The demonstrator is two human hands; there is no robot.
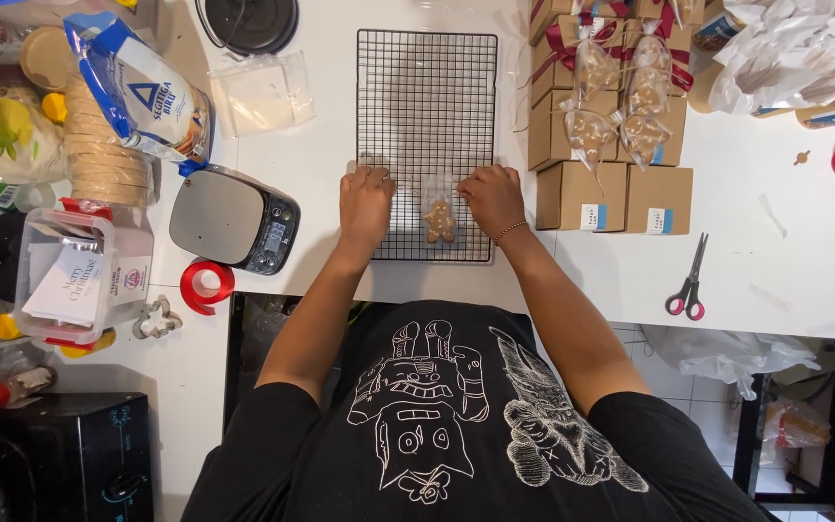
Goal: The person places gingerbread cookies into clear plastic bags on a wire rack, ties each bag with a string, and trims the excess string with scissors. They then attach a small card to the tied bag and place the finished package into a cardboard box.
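A small brown gingerbread-man cookie (440,221) in a clear bag lies flat on the black wire cooling rack (426,97), close to the rack's near edge, head pointing away. The rack sits flat at the middle of the white bench's (785,261) near edge.

Both hands hide their fingertips, curled against the wire rack (426,97). Far beyond the left hand (365,201), a dark pan (248,21) is cut off by the top edge.
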